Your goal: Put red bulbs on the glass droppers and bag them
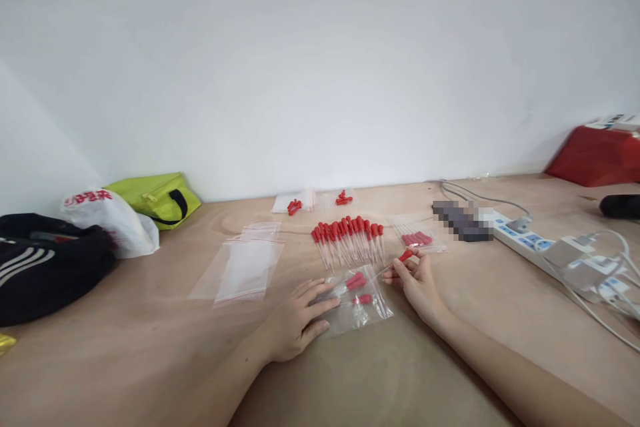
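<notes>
A clear zip bag (345,320) lies in front of me with a few red-bulbed droppers (356,281) inside. My left hand (300,320) rests on the bag's left side, fingers stretched out and thumb apart. Pinched in the fingers of my right hand (414,280) is another dropper (406,255), its thin stem pointing left at the bag's right edge. Behind the bag a row of droppers (350,235) lies side by side, red bulbs away from me. To their right, a filled zip bag (419,235) holds several more droppers.
Flat zip bags (245,267) lie to the left. Loose red bulbs (295,207) sit on bags by the wall. A power strip (520,237) with plugs and cables runs along the right, beside a pixelated dark object (463,219). Bags (160,199) stand at the left.
</notes>
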`<state>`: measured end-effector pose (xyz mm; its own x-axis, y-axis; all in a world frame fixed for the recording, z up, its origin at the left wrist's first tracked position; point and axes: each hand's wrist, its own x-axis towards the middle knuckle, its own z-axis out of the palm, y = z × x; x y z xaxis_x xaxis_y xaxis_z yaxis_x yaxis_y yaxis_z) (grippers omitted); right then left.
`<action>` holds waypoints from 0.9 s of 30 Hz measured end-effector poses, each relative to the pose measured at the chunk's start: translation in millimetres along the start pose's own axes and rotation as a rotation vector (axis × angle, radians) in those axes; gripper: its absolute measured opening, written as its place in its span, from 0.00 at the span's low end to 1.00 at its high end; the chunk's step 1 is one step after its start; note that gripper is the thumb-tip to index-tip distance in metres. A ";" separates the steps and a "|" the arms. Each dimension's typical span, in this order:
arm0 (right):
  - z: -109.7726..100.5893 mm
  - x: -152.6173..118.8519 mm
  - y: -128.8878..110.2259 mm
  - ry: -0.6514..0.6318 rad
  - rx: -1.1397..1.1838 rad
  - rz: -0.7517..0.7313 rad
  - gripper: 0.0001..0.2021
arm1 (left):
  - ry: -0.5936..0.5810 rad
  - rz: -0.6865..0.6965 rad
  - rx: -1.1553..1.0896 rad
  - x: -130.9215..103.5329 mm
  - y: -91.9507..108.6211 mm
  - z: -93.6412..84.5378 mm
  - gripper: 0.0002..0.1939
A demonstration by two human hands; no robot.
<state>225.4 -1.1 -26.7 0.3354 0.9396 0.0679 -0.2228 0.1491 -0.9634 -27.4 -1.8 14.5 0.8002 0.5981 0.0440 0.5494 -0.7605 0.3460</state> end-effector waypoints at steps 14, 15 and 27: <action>-1.2 -7.3 -6.6 -0.004 0.005 0.109 0.25 | 0.001 -0.001 0.022 0.4 -1.0 1.2 0.20; -0.1 -8.3 -5.9 -0.013 0.007 0.116 0.24 | 0.009 0.004 0.017 0.2 -1.2 1.4 0.20; -6.7 -6.7 5.4 -0.405 -0.445 -0.034 0.10 | 0.026 -0.001 0.006 0.4 -1.9 2.5 0.21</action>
<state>228.1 -8.6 -34.1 -0.0592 0.9922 0.1098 0.2155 0.1201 -0.9691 -27.5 -0.8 11.5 0.7929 0.6056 0.0682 0.5521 -0.7611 0.3405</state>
